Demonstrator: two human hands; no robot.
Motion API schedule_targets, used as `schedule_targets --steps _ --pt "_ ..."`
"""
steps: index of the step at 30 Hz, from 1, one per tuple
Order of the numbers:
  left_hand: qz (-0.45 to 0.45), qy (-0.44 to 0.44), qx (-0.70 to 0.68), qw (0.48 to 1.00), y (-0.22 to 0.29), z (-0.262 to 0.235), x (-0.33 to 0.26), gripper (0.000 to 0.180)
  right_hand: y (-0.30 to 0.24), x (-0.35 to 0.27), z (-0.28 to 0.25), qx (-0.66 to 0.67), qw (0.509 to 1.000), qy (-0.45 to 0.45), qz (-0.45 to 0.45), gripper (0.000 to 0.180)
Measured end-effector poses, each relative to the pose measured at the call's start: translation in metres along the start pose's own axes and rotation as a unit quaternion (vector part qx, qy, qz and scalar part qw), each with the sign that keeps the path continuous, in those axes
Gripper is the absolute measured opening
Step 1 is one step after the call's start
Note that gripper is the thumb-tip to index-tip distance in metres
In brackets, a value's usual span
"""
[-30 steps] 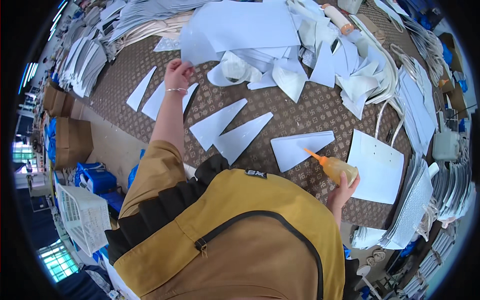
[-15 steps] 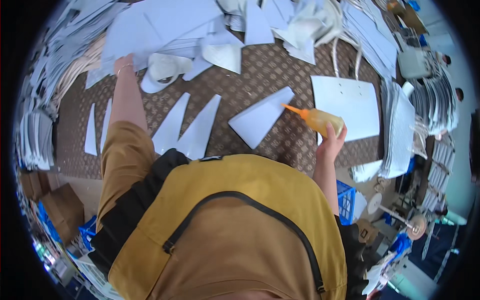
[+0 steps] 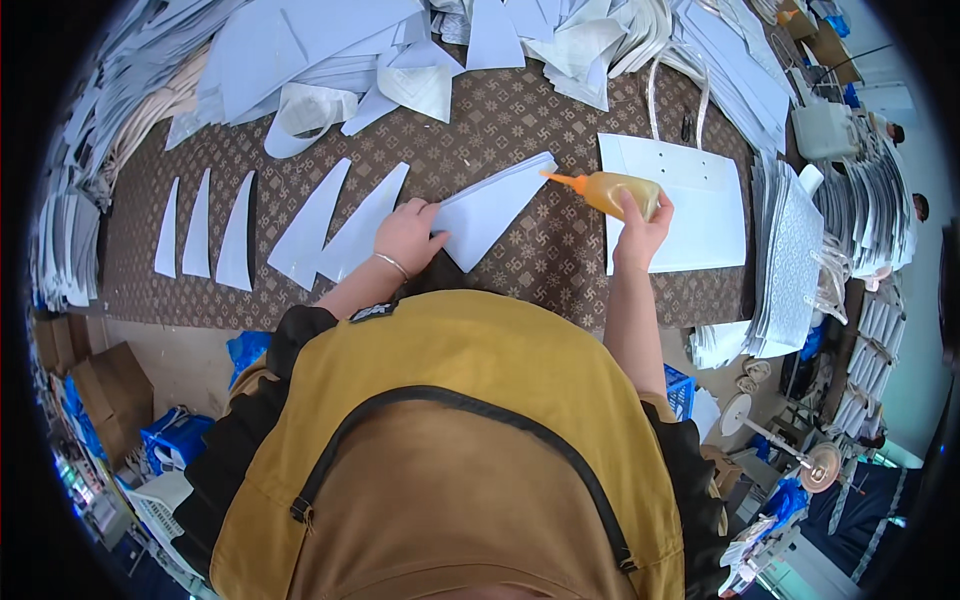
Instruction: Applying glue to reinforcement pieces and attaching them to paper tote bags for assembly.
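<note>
Squeeze bottle (image 3: 612,192), one, in the right hand (image 3: 645,228), over the brown patterned table (image 3: 555,262), its base end in front of a white panel (image 3: 705,225).

Risks, as judged from where I stand: the nozzle lies almost level, so a hard squeeze could send out more than wanted; a drip might mark the panel or the tabletop. The tip is just beside the narrow end of a fanned stack of white wedges (image 3: 492,215); whether it touches, I cannot tell. Uneven pressure from the left hand (image 3: 408,238) could slide the layers out of line.

Grip: right fingers closed around the bottle's body near its base. Left fingers bent, laid on the stack's near-left edge; whether they pinch it or only press, I cannot tell.

Appearance: bottle translucent, amber-toned body; long, tapering orange nozzle pointing left. Stack pale, smooth, broad toward the wearer, narrow at the far right, several edges showing along its far side.

Also listed: two loose wedges (image 3: 308,225), partly overlapping, left of the stack; three slim curved pieces (image 3: 236,235), set apart, farther left.
</note>
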State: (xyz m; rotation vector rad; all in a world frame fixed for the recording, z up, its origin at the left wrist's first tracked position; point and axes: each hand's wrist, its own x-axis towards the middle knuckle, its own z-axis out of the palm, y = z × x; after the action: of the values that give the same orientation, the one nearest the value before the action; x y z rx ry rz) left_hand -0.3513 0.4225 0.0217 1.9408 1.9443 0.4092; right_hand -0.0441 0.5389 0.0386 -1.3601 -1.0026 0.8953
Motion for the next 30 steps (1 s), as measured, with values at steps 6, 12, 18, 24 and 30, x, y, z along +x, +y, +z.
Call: schedule_targets --steps 6,12,18,24,30 --pt "-0.033 0.022 -0.009 0.999 0.004 0.006 -0.001 0.029 0.0 -0.071 0.031 -0.017 0.985 -0.171 -0.035 0.057" --pt "-0.064 0.002 0.041 0.997 0.015 0.003 0.0 0.023 -0.004 -0.051 0.023 -0.062 0.982 -0.171 -0.05 0.056" --pt "-0.07 0.011 0.062 0.996 0.015 0.005 0.003 0.021 -0.004 -0.017 0.009 -0.049 0.994 -0.094 -0.026 0.056" --pt "-0.103 -0.016 0.023 0.994 0.016 0.0 0.012 0.023 0.003 -0.086 0.029 -0.042 0.971 -0.229 -0.061 0.056" --pt "-0.107 -0.026 0.005 0.994 0.009 0.005 0.013 0.023 -0.01 -0.02 0.005 0.016 0.998 -0.057 -0.007 0.056"
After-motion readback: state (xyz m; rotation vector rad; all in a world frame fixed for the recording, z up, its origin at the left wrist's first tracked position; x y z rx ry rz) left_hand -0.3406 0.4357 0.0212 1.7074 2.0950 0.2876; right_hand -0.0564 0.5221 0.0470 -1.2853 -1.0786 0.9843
